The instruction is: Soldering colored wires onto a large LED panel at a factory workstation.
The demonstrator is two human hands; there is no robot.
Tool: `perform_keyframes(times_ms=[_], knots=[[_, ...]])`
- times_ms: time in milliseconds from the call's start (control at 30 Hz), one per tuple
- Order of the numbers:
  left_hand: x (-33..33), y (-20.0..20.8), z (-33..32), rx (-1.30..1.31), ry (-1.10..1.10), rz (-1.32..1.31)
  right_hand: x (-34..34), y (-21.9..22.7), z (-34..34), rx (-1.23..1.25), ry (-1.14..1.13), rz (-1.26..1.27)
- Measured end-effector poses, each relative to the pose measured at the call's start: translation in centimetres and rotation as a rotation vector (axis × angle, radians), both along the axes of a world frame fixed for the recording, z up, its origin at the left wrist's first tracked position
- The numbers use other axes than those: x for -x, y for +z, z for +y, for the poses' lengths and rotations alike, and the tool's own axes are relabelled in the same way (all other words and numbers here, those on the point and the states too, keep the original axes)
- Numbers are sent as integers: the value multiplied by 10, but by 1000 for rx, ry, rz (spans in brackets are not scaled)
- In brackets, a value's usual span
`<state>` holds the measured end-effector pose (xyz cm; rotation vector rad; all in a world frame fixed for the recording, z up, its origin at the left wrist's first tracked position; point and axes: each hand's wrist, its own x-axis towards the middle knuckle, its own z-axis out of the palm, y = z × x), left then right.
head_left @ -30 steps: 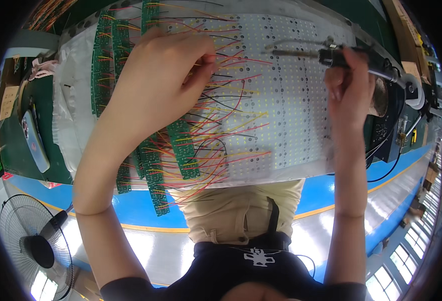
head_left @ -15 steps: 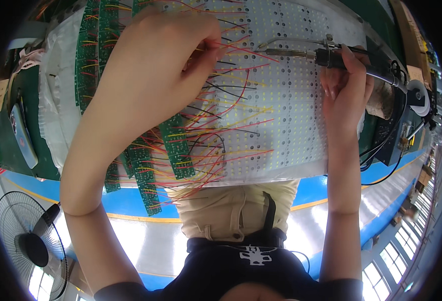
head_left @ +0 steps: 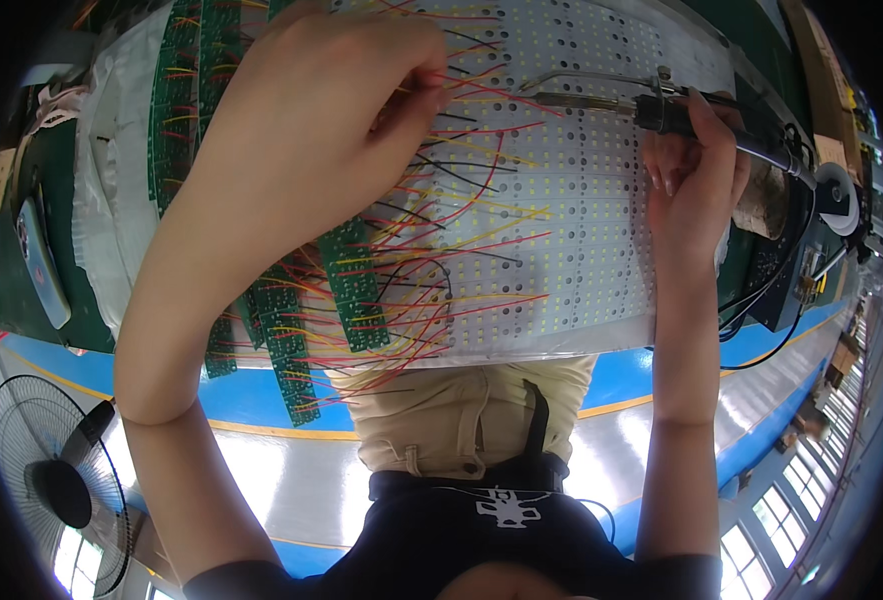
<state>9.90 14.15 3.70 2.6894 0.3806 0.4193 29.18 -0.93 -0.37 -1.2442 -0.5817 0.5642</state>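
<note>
My left hand (head_left: pixel 346 95) pinches a red wire (head_left: pixel 501 93) between thumb and fingertips, its free end reaching right over the white panel. My right hand (head_left: pixel 696 170) grips a soldering iron (head_left: pixel 661 115) with a thin feed tube (head_left: pixel 601 76) fixed above its barrel. The iron's tip points left and lies close to the red wire's end; whether they touch I cannot tell. Beneath lies a white LED panel (head_left: pixel 601 240) with rows of yellowish chips and dark holes. Green circuit boards (head_left: pixel 353 290) with red, yellow and black wires lie on its left part, partly hidden by my left forearm.
A phone (head_left: pixel 43 262) lies on the green table at the left. At the right are a white solder spool (head_left: pixel 837 198), black cables (head_left: pixel 761 300) and a dark box (head_left: pixel 776 270). A standing fan (head_left: pixel 58 490) is at lower left.
Both hands and the soldering iron show only a very slight shift to the right in the picture. The grip on the red wire and on the iron is the same.
</note>
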Motion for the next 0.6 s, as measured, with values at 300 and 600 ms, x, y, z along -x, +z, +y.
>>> perform_keyframes(times_ms=[300, 600], knots=[[0, 0, 1, 5, -4, 8, 1, 1, 1, 3, -3, -29], [0, -1, 1, 1, -10, 3, 1, 1, 0, 4, 10, -40]])
